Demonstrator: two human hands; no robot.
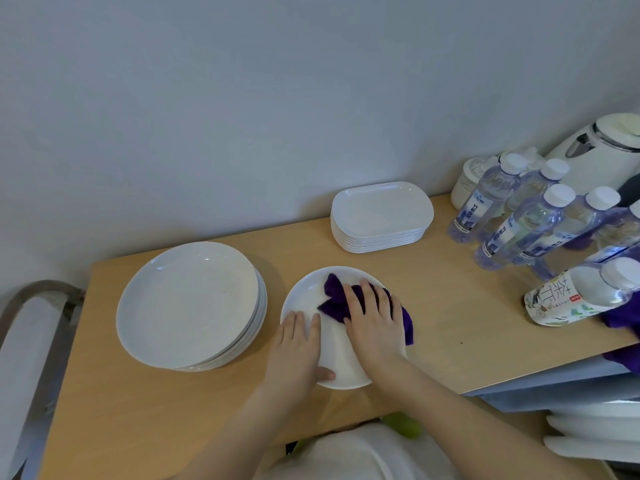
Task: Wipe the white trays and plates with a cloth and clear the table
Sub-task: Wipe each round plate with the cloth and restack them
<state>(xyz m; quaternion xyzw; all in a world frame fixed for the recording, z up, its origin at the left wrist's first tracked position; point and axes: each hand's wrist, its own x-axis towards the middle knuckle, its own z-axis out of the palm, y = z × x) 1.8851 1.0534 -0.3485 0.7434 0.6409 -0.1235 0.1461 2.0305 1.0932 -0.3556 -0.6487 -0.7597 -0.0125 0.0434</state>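
A single white plate (304, 292) lies on the wooden table (450, 334) in front of me. A purple cloth (334, 296) is spread over its right half. My right hand (375, 317) presses flat on the cloth with straight fingers. My left hand (299, 348) rests on the plate's left rim, fingers straight, thumb lying on the near edge. A stack of round white plates (188, 303) sits to the left. A stack of rectangular white trays (381, 216) stands at the back by the wall.
Several water bottles (498, 199) crowd the table's right end, with a labelled tea bottle (581, 296) nearest me. A white kettle (602, 154) stands behind them. More purple cloth (620, 320) lies at the right edge. A chair frame (31, 327) is on the left.
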